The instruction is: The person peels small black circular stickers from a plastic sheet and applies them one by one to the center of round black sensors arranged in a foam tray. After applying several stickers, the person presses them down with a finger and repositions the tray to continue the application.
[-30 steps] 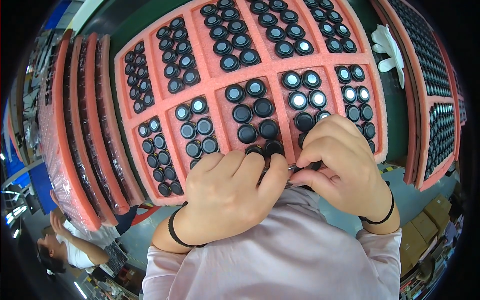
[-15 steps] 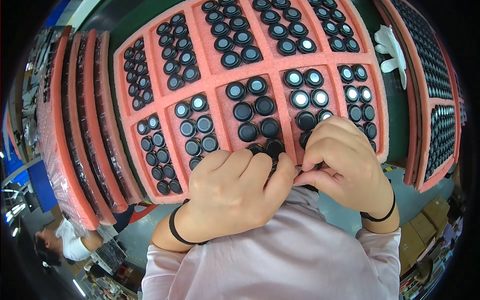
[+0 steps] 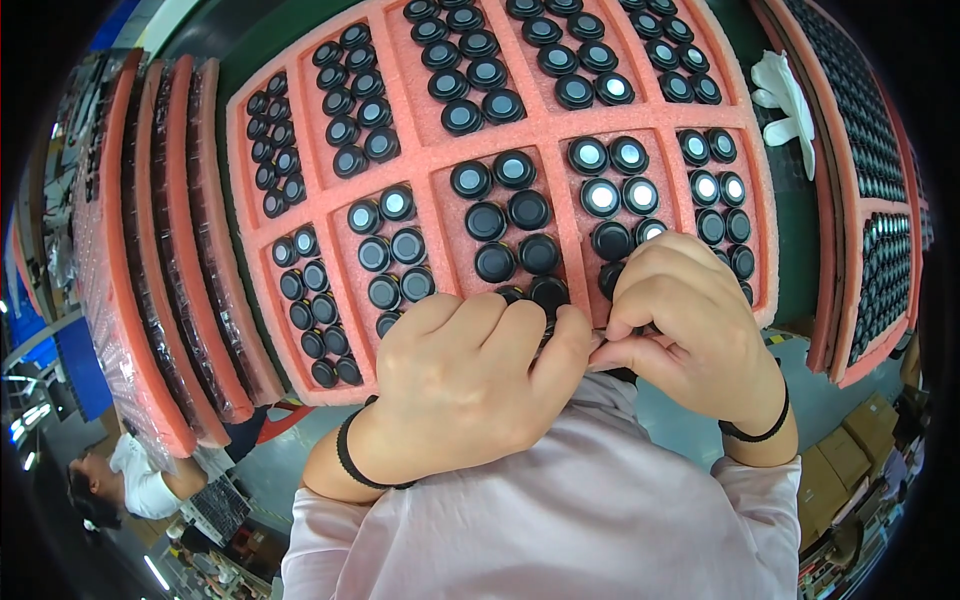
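Note:
Both of my hands are closed, fingertips pinched together close to one another over the front edge of a pink foam tray (image 3: 540,131). My left hand (image 3: 465,385) is on the left, knuckles up, and my right hand (image 3: 695,325) faces it from the right. Whatever lies between the fingertips is mostly hidden; only a thin dark edge shows there. The tray's compartments hold several round black parts (image 3: 529,210) with flat discs on top, some grey, some shiny, some dark. My hands cover a few parts in the near middle compartments.
At the left, foam trays (image 3: 208,250) wrapped in clear plastic stand stacked. A white glove (image 3: 785,100) lies by the tray's right side, next to further filled foam trays (image 3: 868,290). Cardboard boxes (image 3: 840,465) sit lower right. Another person (image 3: 150,480) is at lower left.
Almost nothing differs. My hands keep the same pinch at the same spot, with only a very slight shift of the fingers and the view.

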Action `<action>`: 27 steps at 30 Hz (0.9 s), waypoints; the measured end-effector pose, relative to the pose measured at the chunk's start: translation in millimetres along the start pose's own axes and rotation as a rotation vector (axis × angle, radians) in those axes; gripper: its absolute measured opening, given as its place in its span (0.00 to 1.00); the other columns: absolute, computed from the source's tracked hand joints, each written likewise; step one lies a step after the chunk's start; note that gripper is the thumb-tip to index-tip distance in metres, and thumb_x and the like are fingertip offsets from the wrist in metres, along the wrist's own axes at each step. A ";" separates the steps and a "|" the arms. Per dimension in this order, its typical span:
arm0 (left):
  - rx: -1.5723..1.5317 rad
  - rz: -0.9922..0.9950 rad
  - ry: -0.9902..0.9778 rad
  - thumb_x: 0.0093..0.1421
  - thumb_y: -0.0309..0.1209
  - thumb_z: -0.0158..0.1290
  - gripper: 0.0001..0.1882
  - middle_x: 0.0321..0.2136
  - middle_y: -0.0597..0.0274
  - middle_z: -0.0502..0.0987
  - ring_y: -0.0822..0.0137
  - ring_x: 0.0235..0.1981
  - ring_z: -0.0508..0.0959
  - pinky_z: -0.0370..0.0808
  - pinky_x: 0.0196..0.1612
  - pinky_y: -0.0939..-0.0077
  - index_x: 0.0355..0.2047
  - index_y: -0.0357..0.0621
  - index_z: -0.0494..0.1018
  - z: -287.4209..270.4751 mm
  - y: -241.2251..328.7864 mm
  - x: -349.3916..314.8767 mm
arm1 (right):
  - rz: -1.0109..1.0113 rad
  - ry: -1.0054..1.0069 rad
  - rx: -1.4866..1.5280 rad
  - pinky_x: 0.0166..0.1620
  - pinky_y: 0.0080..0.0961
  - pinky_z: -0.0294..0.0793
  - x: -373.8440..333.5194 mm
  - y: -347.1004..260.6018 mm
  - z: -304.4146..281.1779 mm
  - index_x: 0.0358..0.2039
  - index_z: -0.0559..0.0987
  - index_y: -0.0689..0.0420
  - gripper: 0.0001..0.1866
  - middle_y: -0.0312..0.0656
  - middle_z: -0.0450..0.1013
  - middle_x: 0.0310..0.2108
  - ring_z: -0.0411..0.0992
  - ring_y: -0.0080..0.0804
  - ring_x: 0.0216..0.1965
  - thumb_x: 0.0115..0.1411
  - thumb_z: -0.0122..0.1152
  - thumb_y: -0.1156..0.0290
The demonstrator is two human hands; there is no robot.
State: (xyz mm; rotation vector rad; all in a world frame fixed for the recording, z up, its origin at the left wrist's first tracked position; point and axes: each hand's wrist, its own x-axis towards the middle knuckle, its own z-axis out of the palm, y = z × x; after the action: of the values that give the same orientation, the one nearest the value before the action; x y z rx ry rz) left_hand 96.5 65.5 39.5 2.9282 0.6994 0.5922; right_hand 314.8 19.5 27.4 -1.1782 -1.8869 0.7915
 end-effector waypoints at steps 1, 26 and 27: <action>-0.007 -0.004 0.000 0.46 0.31 0.59 0.10 0.20 0.71 0.65 0.72 0.19 0.67 0.57 0.21 0.76 0.31 0.47 0.79 0.3 0.3 0.4 | -0.007 0.003 -0.008 0.37 0.35 0.69 -0.3 0.4 0.0 0.27 0.76 0.56 0.14 0.40 0.70 0.28 0.70 0.43 0.31 0.45 0.75 0.72; -0.156 -0.049 -0.130 0.47 0.33 0.64 0.13 0.27 0.67 0.75 0.66 0.27 0.75 0.68 0.29 0.69 0.33 0.47 0.78 15.4 2.9 16.5 | 0.208 -0.213 -0.007 0.40 0.31 0.69 35.4 31.6 -52.7 0.31 0.74 0.58 0.10 0.37 0.66 0.32 0.67 0.35 0.35 0.54 0.70 0.74; -0.162 -0.033 -0.168 0.48 0.33 0.64 0.12 0.30 0.65 0.77 0.65 0.30 0.77 0.70 0.31 0.69 0.33 0.47 0.77 17.2 3.0 18.2 | 0.250 -0.225 -0.016 0.41 0.31 0.69 40.8 36.4 -51.8 0.31 0.74 0.60 0.09 0.38 0.67 0.33 0.67 0.36 0.35 0.56 0.68 0.76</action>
State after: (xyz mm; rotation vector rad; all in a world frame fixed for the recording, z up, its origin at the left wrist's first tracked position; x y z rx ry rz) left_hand 119.3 71.4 30.5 2.7703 0.6461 0.3750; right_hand 363.4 76.4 36.0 -1.4032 -1.9503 1.0856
